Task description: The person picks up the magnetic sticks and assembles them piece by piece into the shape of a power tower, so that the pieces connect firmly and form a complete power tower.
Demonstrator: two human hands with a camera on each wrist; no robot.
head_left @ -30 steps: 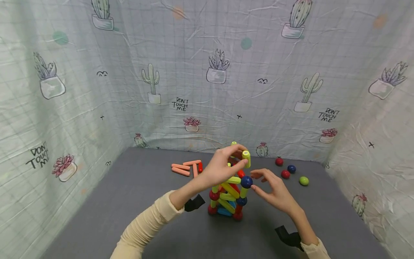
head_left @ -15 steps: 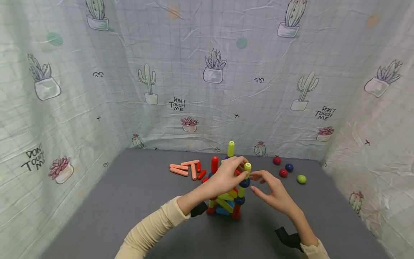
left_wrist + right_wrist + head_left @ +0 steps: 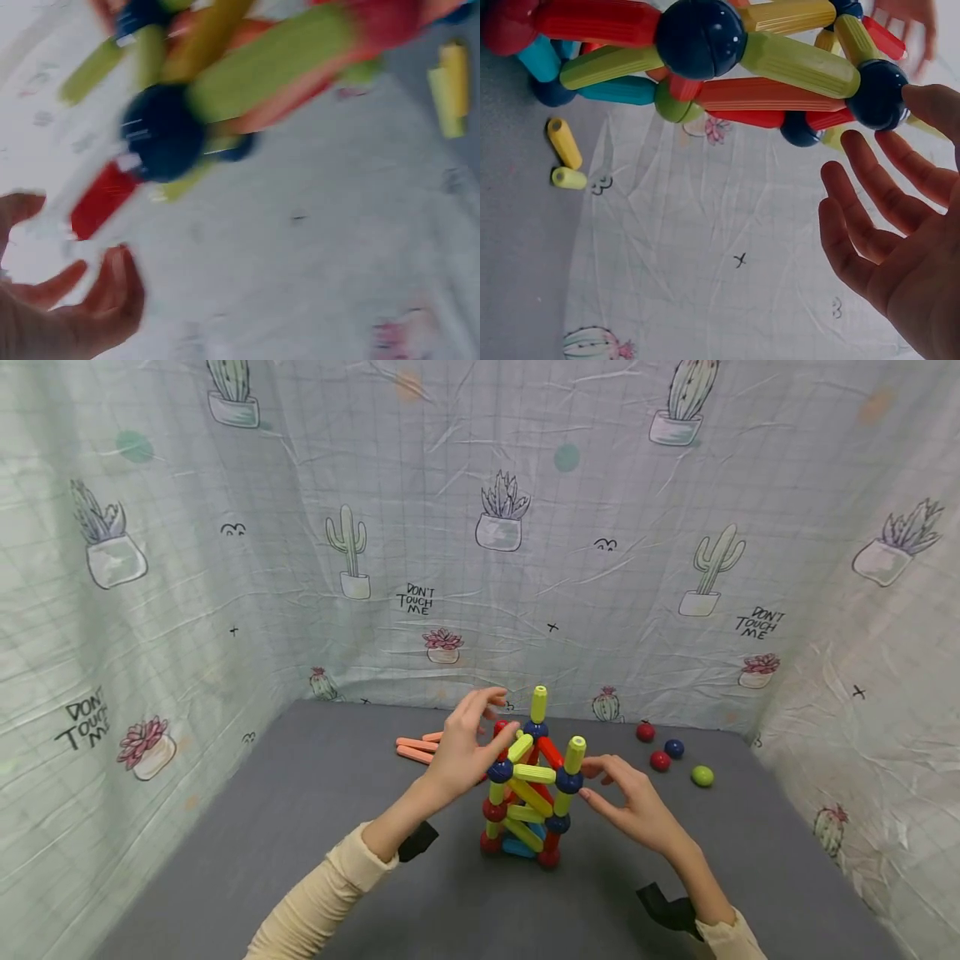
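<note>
A tower of coloured rods and balls stands on the grey table, with blue balls along its upper level. My left hand [image 3: 465, 747] is at its upper left, fingers spread and holding nothing. In the left wrist view a red rod [image 3: 103, 201] sticks out of a blue ball [image 3: 163, 133], between the parted thumb and fingers of that hand. My right hand [image 3: 633, 802] is at the right side, its thumb and fingertips right at another blue ball [image 3: 881, 94]. From that ball a light green rod [image 3: 574, 754] points up. A second light green rod [image 3: 539, 704] rises at the back.
Pale orange rods [image 3: 415, 750] lie behind my left hand, partly hidden. Loose balls, red [image 3: 660, 761], blue [image 3: 674, 748] and green [image 3: 702, 776], rest at the back right. A yellow rod [image 3: 564, 142] lies on the table beyond the tower. Cactus-print cloth hangs around the table.
My left hand set the light green rod upright on the right blue ball, let it go and moved left to the red rod. The right hand has stayed beside the ball.
</note>
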